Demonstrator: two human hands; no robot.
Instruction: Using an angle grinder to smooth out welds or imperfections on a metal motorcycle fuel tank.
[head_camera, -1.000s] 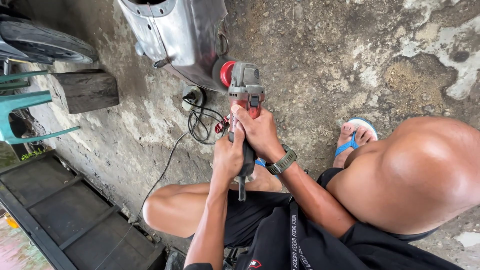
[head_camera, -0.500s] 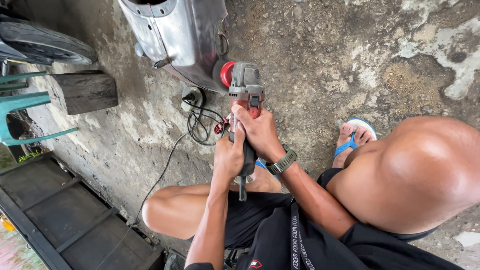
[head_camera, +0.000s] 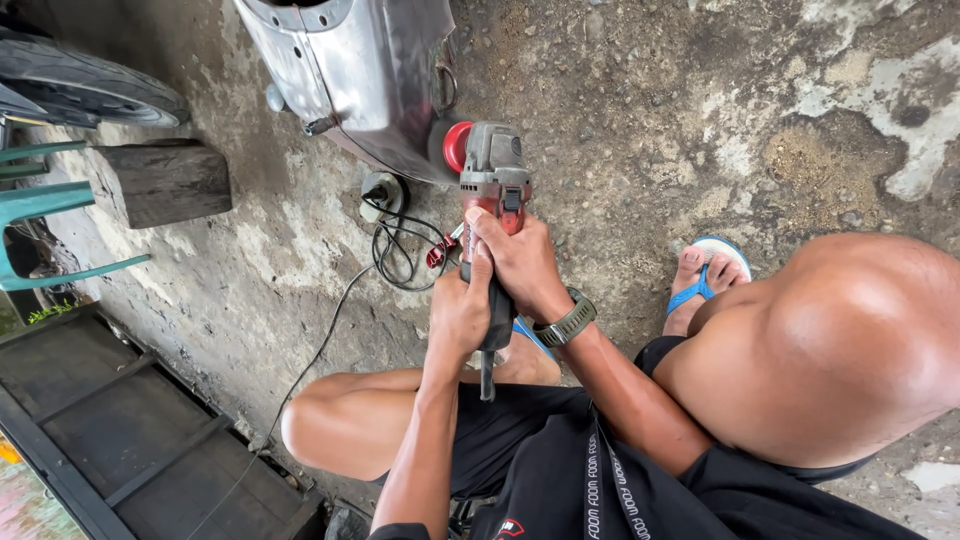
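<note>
I had both hands wrapped tight around the red and grey power polisher (head_camera: 492, 200): my right hand (head_camera: 520, 262) closed on the body just behind the head, my left hand (head_camera: 458, 315) closed on the rear handle. Its red pad (head_camera: 457, 146) sat against the bare metal panel (head_camera: 355, 75) on the concrete ground (head_camera: 680, 110). A black cord (head_camera: 395, 250) lay coiled just beside the tool.

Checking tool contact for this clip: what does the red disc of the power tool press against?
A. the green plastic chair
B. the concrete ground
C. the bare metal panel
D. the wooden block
C: the red disc of the power tool, gripped by both hands, meets the edge of the metal panel.
</note>
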